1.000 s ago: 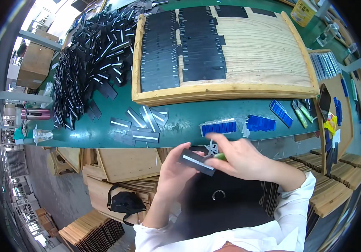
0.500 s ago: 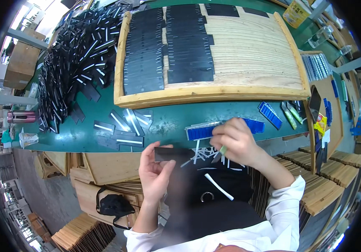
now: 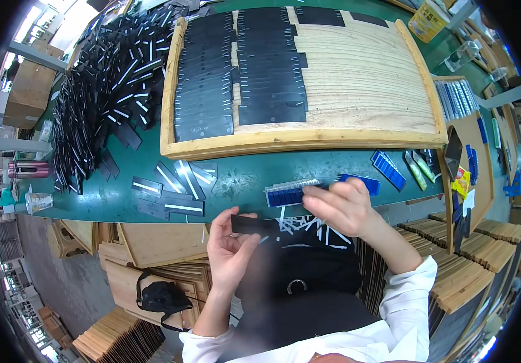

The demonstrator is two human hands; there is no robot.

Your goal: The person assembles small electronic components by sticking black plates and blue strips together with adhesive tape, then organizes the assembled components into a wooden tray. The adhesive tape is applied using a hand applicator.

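My left hand (image 3: 231,248) is closed on a small flat black piece (image 3: 246,224), pinched between thumb and fingers just off the table's near edge. Beside the blue block with a clear ridged top (image 3: 286,195), my right hand (image 3: 348,209) has its fingers curled together. Its fingertips reach the block's right end; what lies between them, if anything, is hidden. A second blue block (image 3: 363,184) shows partly behind that hand. Thin white strips (image 3: 296,224) lie in a tangle below the table edge, between my hands.
A wooden-framed board (image 3: 357,78) carries rows of overlapping black pieces. Left of it rises a heap of black pieces with white strips (image 3: 103,91). Several striped pieces (image 3: 184,206) lie nearer. At right are another blue block (image 3: 389,170) and green-handled cutters (image 3: 416,169).
The loose white strip over my lap is gone from there. My left hand has shifted slightly right with the black piece. The green bit at my right fingers no longer shows.
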